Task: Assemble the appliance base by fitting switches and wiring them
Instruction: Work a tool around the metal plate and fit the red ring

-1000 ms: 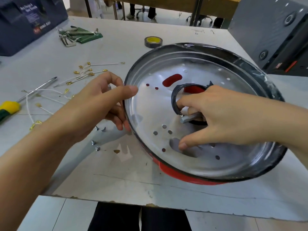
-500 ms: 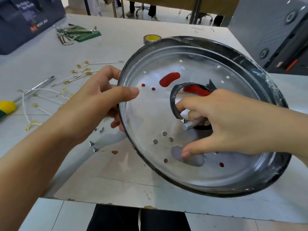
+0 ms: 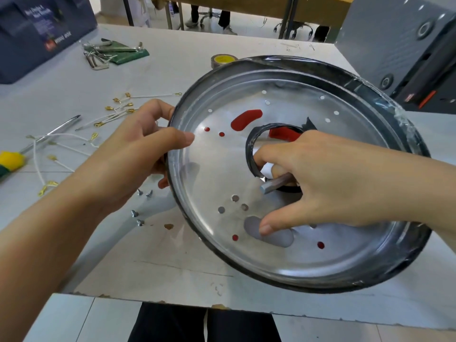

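The round appliance base (image 3: 291, 257), a shiny metal pan with a black rim and red showing through its holes, is tilted up off the table. My left hand (image 3: 138, 159) grips its left rim, thumb inside and fingers behind. My right hand (image 3: 320, 188) reaches into the centre hole (image 3: 251, 149). Its fingers hold a small part with a white body and a grey metal pin (image 3: 274, 185), and its thumb rests on the pan floor. Part of that piece is hidden by my fingers.
White wires with gold terminals (image 3: 118, 112) lie left of the base, beside a yellow-handled screwdriver (image 3: 14, 159). Several small screws (image 3: 140, 206) sit under the left rim. A tape roll (image 3: 223, 60), hex keys on green cloth (image 3: 111, 53), a dark case (image 3: 37, 28) and a grey box (image 3: 407, 50) ring the table.
The base has tipped up further off the table and its red underside is no longer in sight. My left hand has closed on the rim. My right hand stays in the centre hole.
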The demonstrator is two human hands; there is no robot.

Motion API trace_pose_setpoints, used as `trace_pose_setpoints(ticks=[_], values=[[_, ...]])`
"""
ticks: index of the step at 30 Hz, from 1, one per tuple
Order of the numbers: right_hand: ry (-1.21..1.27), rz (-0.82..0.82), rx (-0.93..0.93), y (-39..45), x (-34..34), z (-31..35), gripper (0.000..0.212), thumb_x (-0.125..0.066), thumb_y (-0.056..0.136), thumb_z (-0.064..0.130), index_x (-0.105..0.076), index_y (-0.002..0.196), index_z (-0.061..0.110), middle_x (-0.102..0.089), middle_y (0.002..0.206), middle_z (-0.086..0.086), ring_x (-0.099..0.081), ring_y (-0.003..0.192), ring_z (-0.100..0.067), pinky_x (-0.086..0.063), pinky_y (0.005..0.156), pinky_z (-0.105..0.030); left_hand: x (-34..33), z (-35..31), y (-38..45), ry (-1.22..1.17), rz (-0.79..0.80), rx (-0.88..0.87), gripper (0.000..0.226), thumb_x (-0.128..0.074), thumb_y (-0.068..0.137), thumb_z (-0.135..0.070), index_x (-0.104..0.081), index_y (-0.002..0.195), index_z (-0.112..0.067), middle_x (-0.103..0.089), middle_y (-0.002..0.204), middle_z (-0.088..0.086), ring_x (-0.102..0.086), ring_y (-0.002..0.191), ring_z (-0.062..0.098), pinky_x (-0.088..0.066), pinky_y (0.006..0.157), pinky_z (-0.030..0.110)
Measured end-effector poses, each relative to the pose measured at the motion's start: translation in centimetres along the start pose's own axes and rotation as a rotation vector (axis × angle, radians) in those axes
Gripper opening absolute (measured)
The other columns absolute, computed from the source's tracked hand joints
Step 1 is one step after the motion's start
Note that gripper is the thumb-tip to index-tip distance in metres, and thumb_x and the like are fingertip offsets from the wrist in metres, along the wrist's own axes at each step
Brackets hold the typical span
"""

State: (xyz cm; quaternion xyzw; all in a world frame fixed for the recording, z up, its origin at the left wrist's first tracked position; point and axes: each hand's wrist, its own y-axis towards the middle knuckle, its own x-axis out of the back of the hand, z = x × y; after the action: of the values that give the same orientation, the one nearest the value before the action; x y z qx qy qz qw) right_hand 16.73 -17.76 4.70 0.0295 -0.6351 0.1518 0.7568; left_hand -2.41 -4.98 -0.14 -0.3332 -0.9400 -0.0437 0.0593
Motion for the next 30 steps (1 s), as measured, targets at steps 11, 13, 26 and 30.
trace_pose_setpoints(ticks=[11, 13, 26, 30], values=[[0.182, 0.037, -0.051, 0.2, 0.3, -1.5, 0.054, -0.06, 0.056, 0.073, -0.052, 0.086, 0.029, -0.055, 0.063, 0.024, -0.05, 0.059, 0.0, -0.039, 0.055, -0.017, -0.3, 0.1, 0.4, -0.038, 0.014, -0.009, 0.026, -0.04, 0.091, -0.029, -0.051, 0.086, -0.007, -0.054, 0.048, 0.0, -0.048, 0.037, 0.017, -0.038, 0.038, 0.023], [0.197, 0.031, -0.055, 0.3, 0.5, -1.9, 0.061, -0.057, 0.055, 0.076, -0.055, 0.091, 0.026, -0.06, 0.066, 0.014, -0.054, 0.062, -0.004, -0.044, 0.058, -0.02, -0.2, 0.1, 0.1, -0.039, 0.023, 0.001, 0.025, -0.037, 0.091, -0.018, -0.055, 0.076, -0.012, -0.053, 0.049, 0.002, -0.046, 0.035, 0.02, -0.034, 0.036, 0.022], [0.265, 0.055, -0.148, -0.3, 0.6, -1.6, 0.095, -0.058, 0.05, 0.082, -0.056, 0.109, 0.009, -0.066, 0.104, -0.015, -0.061, 0.102, -0.031, -0.048, 0.087, -0.053, -0.5, 0.1, -5.3, 0.659, 0.414, -0.602, 0.02, -0.059, 0.087, -0.023, -0.074, 0.1, -0.022, -0.053, 0.071, -0.03, -0.045, 0.053, -0.005, -0.037, 0.054, 0.01], [0.205, 0.052, -0.162, 0.2, 0.2, -0.9, 0.072, -0.057, 0.054, 0.075, -0.057, 0.102, 0.022, -0.067, 0.085, 0.002, -0.063, 0.086, -0.014, -0.051, 0.079, -0.045, -0.1, 0.7, -5.5, 0.636, 0.382, -0.632, 0.022, -0.059, 0.088, -0.021, -0.071, 0.105, -0.026, -0.053, 0.078, -0.031, -0.05, 0.058, -0.003, -0.041, 0.056, 0.012]])
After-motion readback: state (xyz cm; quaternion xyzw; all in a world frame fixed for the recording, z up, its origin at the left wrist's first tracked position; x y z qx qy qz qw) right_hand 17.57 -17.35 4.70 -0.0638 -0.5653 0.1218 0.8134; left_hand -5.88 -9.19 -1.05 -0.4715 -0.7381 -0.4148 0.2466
